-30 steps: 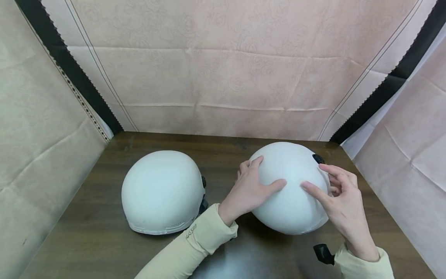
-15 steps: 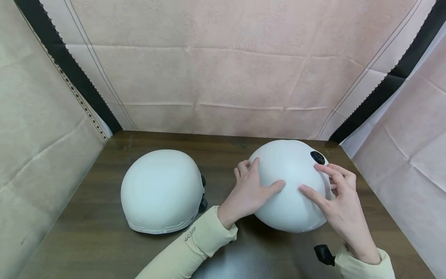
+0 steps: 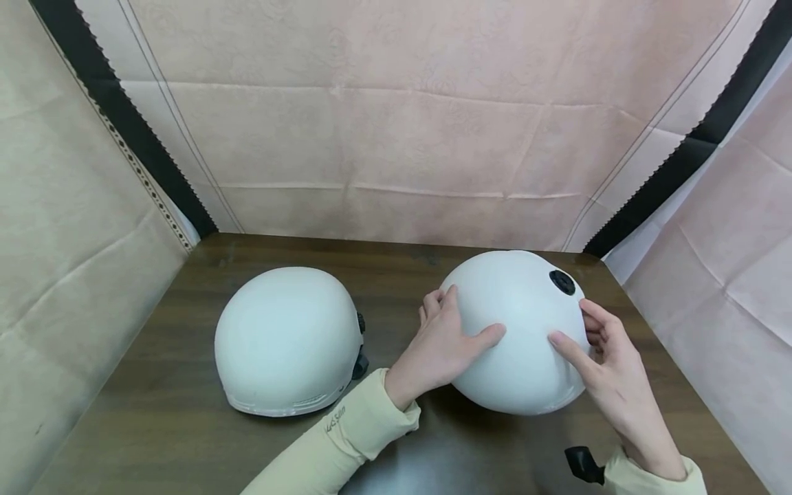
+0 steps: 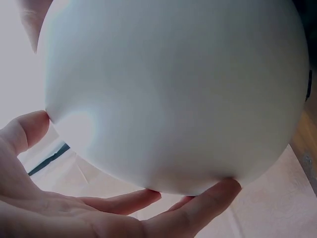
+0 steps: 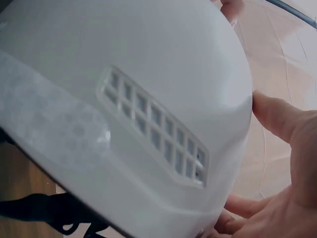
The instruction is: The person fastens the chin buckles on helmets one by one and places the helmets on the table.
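Note:
Both hands hold a white helmet [image 3: 516, 357] at the right of the table, its round shell tilted and a black round knob [image 3: 562, 282] showing on its upper right. My left hand [image 3: 442, 344] has its fingers on the shell's left side and its thumb on the front. In the left wrist view the fingertips [image 4: 228, 186] press the smooth shell. The right hand [image 3: 615, 371] grips the right side, thumb in front, other fingers partly hidden behind the edge. A slotted vent [image 5: 156, 126] shows on the shell in the right wrist view, with dark straps [image 5: 49, 208] below the rim.
A second white helmet [image 3: 287, 344] sits on the left of the brown wooden table [image 3: 155, 426], black fittings on its right side. Pale fabric walls [image 3: 383, 137] with black edging stand behind and at both sides.
The held helmet has turned a little, so more of the black knob shows. My right hand's index finger has moved off the shell near the knob to the helmet's right edge.

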`<action>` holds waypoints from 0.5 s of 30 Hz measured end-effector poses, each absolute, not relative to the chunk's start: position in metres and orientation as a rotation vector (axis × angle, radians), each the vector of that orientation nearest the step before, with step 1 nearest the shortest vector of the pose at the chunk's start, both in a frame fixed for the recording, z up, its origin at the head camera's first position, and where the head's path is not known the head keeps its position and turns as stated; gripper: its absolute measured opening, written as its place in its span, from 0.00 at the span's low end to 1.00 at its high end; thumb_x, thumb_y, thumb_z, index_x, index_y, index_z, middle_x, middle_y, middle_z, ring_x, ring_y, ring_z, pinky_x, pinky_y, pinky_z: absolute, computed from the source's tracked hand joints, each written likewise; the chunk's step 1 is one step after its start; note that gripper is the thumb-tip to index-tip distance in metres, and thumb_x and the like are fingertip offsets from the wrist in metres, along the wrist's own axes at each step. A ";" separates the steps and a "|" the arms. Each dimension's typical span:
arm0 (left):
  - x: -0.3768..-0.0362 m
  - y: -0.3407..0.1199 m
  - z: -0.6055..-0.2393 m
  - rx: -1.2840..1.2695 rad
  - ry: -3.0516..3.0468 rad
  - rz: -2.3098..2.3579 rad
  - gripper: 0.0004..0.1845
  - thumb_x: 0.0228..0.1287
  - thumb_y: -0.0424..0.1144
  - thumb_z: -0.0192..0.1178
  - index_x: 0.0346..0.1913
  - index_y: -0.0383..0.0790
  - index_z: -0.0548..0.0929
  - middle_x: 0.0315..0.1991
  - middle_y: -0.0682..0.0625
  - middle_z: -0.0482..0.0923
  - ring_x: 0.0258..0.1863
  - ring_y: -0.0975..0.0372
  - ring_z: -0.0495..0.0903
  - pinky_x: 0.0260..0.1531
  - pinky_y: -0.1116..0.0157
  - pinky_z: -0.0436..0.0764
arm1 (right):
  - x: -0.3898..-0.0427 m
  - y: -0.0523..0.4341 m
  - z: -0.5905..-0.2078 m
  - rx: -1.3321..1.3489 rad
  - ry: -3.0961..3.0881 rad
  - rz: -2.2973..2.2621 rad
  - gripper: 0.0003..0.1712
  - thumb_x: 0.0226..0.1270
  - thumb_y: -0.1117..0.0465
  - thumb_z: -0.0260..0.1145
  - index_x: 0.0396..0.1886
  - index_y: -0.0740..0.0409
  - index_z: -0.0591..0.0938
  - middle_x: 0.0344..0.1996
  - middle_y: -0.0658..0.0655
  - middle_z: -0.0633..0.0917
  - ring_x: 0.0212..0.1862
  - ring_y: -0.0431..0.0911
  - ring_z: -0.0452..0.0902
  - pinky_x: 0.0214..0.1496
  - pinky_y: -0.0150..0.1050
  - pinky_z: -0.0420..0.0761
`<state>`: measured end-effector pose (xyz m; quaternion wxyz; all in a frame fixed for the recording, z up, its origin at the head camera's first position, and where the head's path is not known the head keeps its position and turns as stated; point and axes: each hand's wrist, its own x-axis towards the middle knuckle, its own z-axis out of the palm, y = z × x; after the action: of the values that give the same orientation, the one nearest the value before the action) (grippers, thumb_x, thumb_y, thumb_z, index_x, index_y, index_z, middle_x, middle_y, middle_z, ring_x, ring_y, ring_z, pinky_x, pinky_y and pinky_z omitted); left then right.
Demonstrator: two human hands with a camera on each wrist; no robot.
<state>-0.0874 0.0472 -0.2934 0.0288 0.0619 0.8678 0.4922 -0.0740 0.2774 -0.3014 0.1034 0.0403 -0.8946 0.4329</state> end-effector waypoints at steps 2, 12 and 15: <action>-0.087 0.046 -0.292 0.197 2.647 1.533 0.49 0.56 0.61 0.60 0.73 0.40 0.52 0.67 0.42 0.52 0.63 0.52 0.56 0.53 0.50 0.70 | -0.073 0.278 -0.301 0.150 -2.621 1.298 0.41 0.63 0.55 0.67 0.71 0.57 0.58 0.51 0.57 0.72 0.47 0.39 0.69 0.42 0.21 0.67; -0.089 0.041 -0.291 0.228 2.569 1.556 0.46 0.56 0.63 0.59 0.73 0.52 0.52 0.67 0.45 0.53 0.61 0.52 0.62 0.51 0.49 0.72 | -0.073 0.278 -0.306 0.294 -2.451 1.455 0.40 0.58 0.70 0.68 0.69 0.54 0.63 0.49 0.54 0.74 0.47 0.39 0.74 0.44 0.23 0.73; -0.090 0.041 -0.292 0.206 2.575 1.550 0.47 0.56 0.63 0.59 0.73 0.47 0.53 0.64 0.44 0.55 0.60 0.52 0.62 0.49 0.50 0.73 | -0.072 0.275 -0.306 0.311 -2.413 1.441 0.41 0.54 0.72 0.70 0.68 0.54 0.65 0.45 0.55 0.77 0.45 0.39 0.75 0.43 0.23 0.73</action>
<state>-0.0897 0.0415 -0.2924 0.0645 0.0683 0.8530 0.5134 -0.0723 0.2746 -0.3060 0.1561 0.1086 -0.8429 0.5034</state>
